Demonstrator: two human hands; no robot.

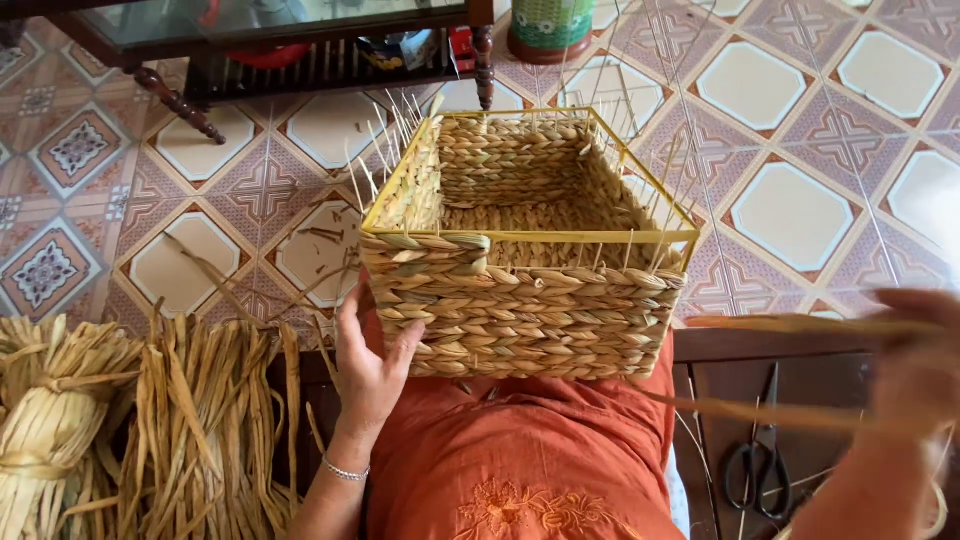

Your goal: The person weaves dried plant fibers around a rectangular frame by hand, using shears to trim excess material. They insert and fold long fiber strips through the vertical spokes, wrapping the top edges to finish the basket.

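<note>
Head view: woven basket (525,250) sits on the person's lap, left hand (372,362) spread flat against its near-left corner. Right hand (915,365), blurred, pinches a long straw strand (790,412); scissors (758,470) lie on the bench below.

Woven basket (520,300): rectangular, open-topped, plaited from pale straw-coloured fibre over a yellow frame. Sits upright on the lap, near wall facing the camera. Thin upright stakes project above the rim on the left and right sides. Top row of the near wall incomplete on the right. Loose flat strand (780,410), motion-blurred, runs from basket's lower right corner rightward.
</note>
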